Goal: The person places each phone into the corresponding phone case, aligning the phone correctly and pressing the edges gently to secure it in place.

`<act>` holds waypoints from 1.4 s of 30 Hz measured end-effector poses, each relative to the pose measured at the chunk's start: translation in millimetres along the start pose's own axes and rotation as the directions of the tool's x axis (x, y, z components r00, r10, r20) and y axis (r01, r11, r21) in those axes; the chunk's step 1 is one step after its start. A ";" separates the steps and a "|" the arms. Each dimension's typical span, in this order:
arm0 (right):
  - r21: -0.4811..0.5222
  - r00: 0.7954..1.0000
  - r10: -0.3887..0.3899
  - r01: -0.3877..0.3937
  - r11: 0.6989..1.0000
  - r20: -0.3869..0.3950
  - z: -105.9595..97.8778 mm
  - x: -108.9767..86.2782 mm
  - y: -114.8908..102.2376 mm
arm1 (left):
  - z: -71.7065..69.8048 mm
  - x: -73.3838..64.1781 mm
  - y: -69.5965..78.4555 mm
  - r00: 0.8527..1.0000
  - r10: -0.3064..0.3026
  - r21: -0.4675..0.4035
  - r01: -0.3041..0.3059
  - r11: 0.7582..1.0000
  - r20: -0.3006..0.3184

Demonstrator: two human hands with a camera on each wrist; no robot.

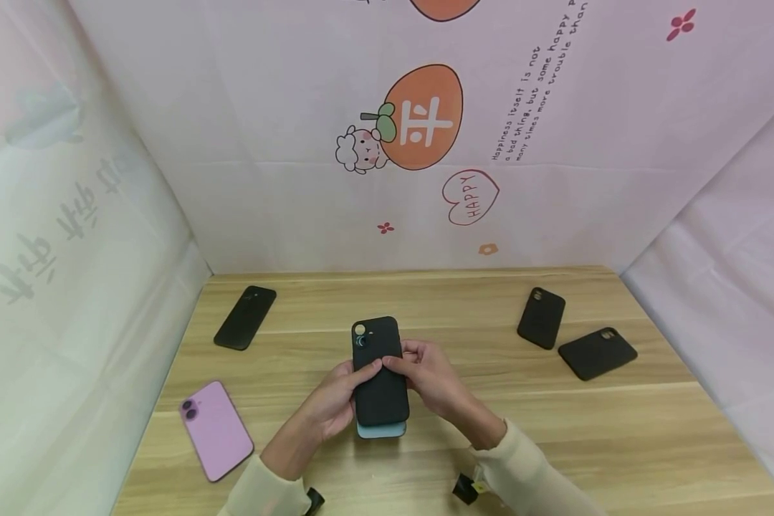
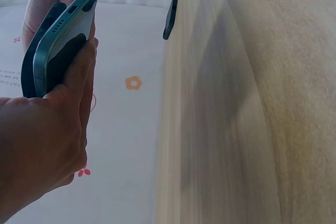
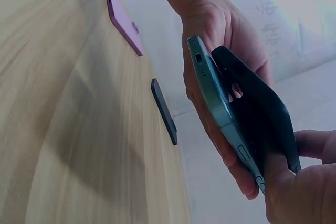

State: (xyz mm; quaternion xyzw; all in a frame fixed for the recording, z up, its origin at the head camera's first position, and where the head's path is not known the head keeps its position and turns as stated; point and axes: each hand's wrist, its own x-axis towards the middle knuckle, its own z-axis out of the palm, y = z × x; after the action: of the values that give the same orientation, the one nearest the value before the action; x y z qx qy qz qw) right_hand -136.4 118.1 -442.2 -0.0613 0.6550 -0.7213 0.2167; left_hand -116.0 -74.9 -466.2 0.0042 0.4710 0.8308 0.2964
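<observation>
A black phone case lies over the back of a light blue phone, whose bottom end sticks out below it. At the camera end the two meet, while in the right wrist view a wedge-shaped gap parts the phone from the case toward the charging-port end. My left hand grips phone and case from the left, thumb on the case's back. From the right, my right hand pinches them near the upper edge, its thumb meeting the left one. Fingers of both hands are partly hidden underneath.
To the left on the wooden table lie a pink phone and a black phone. Two more black cases, one upright-set and one sideways, lie at the right. Printed white cloth hangs around the table.
</observation>
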 end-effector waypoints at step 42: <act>-0.280 0.990 -0.143 0.138 0.950 0.000 -28.8 23.6 -16.2 | 3.3 -2.0 -0.4 0.996 -0.008 0.006 0.007 1.000 0.087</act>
State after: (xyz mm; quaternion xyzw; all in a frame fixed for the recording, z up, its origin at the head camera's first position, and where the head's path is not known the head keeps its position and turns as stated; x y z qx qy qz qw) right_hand -172.1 136.0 -434.9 -0.1304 0.7464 -0.6358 0.1473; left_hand -113.3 -73.1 -464.2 0.0396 0.4599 0.8274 0.3199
